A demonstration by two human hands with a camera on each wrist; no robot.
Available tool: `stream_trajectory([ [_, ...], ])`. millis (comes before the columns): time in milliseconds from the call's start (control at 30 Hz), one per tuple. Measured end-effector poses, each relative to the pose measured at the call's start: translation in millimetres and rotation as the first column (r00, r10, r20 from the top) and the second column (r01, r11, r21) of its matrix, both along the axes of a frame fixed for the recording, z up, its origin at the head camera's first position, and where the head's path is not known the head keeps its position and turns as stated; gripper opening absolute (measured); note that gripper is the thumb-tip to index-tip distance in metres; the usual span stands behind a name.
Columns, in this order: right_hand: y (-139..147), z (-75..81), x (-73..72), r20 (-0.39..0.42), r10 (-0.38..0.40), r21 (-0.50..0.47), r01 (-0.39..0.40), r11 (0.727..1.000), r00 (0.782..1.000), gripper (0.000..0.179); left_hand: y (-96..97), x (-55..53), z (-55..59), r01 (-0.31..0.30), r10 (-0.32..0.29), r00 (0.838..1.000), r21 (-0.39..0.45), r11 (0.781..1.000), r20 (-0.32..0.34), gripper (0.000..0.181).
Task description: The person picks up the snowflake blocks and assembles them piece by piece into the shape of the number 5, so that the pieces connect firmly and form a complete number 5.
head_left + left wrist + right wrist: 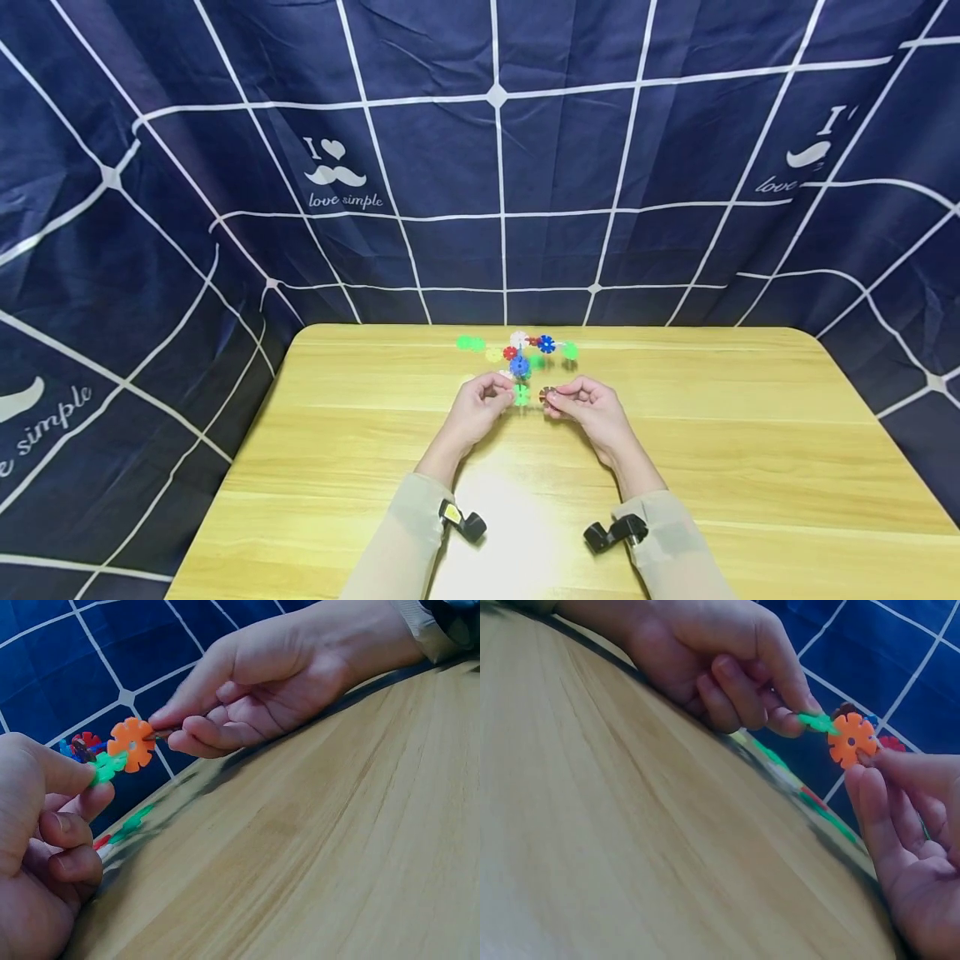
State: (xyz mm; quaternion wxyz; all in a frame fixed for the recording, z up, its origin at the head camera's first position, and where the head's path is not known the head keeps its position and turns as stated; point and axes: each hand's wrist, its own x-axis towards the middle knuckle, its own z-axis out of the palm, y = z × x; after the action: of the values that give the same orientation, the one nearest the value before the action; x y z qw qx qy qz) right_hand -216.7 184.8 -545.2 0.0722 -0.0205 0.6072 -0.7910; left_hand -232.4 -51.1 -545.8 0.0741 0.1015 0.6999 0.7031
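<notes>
My left hand [477, 408] pinches a green notched disc [110, 766] between thumb and fingertips. An orange flower-shaped disc [851, 742] is joined to that green one and faces the right wrist camera. Between thumb and forefinger, my right hand [597, 417] grips a brown notched disc [548, 395], whose edge meets the orange disc in the left wrist view. A blue disc [519, 365] and a red disc [91, 739] show just behind the pieces in my hands. My right fingers mostly cover the brown disc.
More linked notched discs lie farther back on the wooden table [360, 467]: a green pair [471, 342] at left, a white disc [519, 339], a dark blue disc [546, 343] and a green disc [570, 351] at right. A dark blue grid-patterned cloth [450, 167] hangs behind.
</notes>
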Motion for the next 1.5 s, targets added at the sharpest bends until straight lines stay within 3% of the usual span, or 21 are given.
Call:
stream_trajectory([
  [100, 0.9, 1.3, 0.2, 0.027, 0.019, -0.010, -0.018, 1.000, 0.999, 0.015, 1.0, 0.2, 1.3, -0.015, 0.014, 1.000, 0.027, 1.000, 0.019, 0.011],
  [233, 2.8, 3.2, 1.1, 0.080, 0.101, -0.024, -0.099, 0.995, 0.992, 0.009, 1.7, 0.7, 3.5, -0.036, 0.033, 0.998, 0.065, 0.997, 0.046, 0.014],
  [367, 2.3, 3.5, 2.4, 0.104, 0.148, -0.037, -0.145, 0.989, 0.984, 0.014, 2.5, 0.5, 4.2, -0.044, 0.037, 0.996, 0.097, 0.994, 0.076, 0.017],
  [533, -4.4, 4.2, 4.3, 0.124, 0.079, -0.084, -0.068, 0.994, 0.989, 0.023, 3.9, -0.8, 2.7, -0.053, 0.040, 0.994, 0.124, 0.991, 0.103, 0.020],
  [800, -10.9, 5.5, 4.5, 0.159, -0.040, -0.138, 0.063, 0.989, 0.986, 0.021, 5.0, -3.0, 3.2, -0.071, 0.057, 0.992, 0.123, 0.990, 0.112, 0.023],
  [967, -12.2, 4.5, 2.3, 0.168, -0.120, -0.157, 0.147, 0.977, 0.978, 0.020, 1.0, -6.0, 4.9, -0.147, 0.148, 0.988, -0.021, 0.989, 0.041, 0.020],
  [1067, -14.4, 3.8, 0.5, 0.180, -0.165, -0.175, 0.197, 0.965, 0.970, 0.019, -4.6, -8.0, 6.5, -0.215, 0.211, 0.977, -0.174, 0.961, -0.042, 0.018],
  [1133, -15.9, 3.5, -0.3, 0.186, -0.184, -0.190, 0.219, 0.957, 0.965, 0.017, -8.9, -8.6, 8.2, -0.237, 0.217, 0.971, -0.272, 0.933, -0.101, 0.019],
  [1267, -18.9, 3.3, -0.5, 0.185, -0.213, -0.213, 0.251, 0.944, 0.959, 0.016, -15.3, -8.7, 9.9, -0.211, 0.141, 0.972, -0.427, 0.879, -0.189, 0.031],
  [1367, -19.9, 2.8, -0.3, 0.180, -0.212, -0.202, 0.247, 0.948, 0.961, 0.012, -17.2, -8.4, 9.5, -0.165, 0.070, 0.977, -0.503, 0.849, -0.202, 0.045],
  [1500, -20.1, 1.4, -0.4, 0.170, -0.202, -0.170, 0.231, 0.958, 0.964, 0.007, -17.3, -7.3, 10.2, -0.108, 0.027, 0.987, -0.522, 0.846, -0.160, 0.055],
])
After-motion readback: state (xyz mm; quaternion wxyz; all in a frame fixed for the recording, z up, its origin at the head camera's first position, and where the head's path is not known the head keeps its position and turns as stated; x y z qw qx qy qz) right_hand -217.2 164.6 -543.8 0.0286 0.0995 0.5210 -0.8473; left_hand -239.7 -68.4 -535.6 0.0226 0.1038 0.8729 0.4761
